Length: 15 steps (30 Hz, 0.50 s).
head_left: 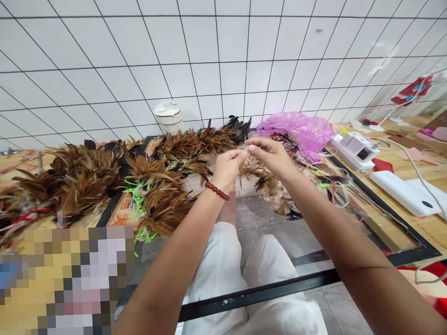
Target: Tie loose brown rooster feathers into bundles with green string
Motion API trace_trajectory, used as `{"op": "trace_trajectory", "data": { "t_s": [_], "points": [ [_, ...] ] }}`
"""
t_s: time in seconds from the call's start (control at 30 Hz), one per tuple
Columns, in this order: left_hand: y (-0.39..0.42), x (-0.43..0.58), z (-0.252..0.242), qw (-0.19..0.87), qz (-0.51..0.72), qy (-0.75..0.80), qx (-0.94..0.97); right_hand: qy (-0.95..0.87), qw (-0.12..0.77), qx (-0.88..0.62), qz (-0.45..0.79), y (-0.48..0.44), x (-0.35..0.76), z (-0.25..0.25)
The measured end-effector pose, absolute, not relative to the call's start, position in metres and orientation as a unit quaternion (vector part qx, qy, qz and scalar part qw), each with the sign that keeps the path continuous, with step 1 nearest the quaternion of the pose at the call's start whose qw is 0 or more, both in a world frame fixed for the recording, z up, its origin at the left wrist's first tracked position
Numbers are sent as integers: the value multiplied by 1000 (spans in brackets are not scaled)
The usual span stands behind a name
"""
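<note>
My left hand (226, 170), with a red bead bracelet (217, 191) at its wrist, is pinched closed. My right hand (272, 158) meets it, thumb and forefinger closed at the same spot. Something small and pale seems to sit between the fingertips, too small to name. Both hands are above a glass tabletop (263, 220) dotted with pale specks. To their left lie bunches of brown feathers (166, 207), with bright green ties (137, 191) among them. A pile of paler feathers (278, 190) lies just below my right hand.
More brown feathers (79, 169) spread over the left side. Along the tiled wall stand a white lidded container (168, 116) and a pink plastic bag (296, 130). White devices (402, 192) and a cable (431, 178) lie at right. A black frame bar (262, 293) crosses above my knees.
</note>
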<state>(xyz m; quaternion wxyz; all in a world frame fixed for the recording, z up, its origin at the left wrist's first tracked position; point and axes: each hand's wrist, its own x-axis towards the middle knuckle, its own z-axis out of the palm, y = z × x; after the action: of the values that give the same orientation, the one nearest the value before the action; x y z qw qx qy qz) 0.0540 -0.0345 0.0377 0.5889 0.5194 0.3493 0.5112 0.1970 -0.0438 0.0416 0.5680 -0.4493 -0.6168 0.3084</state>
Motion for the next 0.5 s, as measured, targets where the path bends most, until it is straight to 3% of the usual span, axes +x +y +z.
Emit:
{"op": "trace_trajectory", "data": {
  "t_s": [0.2, 0.37, 0.43, 0.5],
  "points": [
    [-37, 49, 44, 638, 438, 309, 553, -609, 580, -423, 338, -47, 191, 40],
    [-35, 48, 47, 608, 488, 340, 525, -646, 554, -483, 205, -44, 194, 37],
    [-31, 47, 47, 580, 517, 363, 514, -688, 465, -536, 152, -43, 197, 34],
    [-27, 43, 49, 559, 537, 379, 506, -740, 298, -595, 100, -45, 198, 29]
  ]
}}
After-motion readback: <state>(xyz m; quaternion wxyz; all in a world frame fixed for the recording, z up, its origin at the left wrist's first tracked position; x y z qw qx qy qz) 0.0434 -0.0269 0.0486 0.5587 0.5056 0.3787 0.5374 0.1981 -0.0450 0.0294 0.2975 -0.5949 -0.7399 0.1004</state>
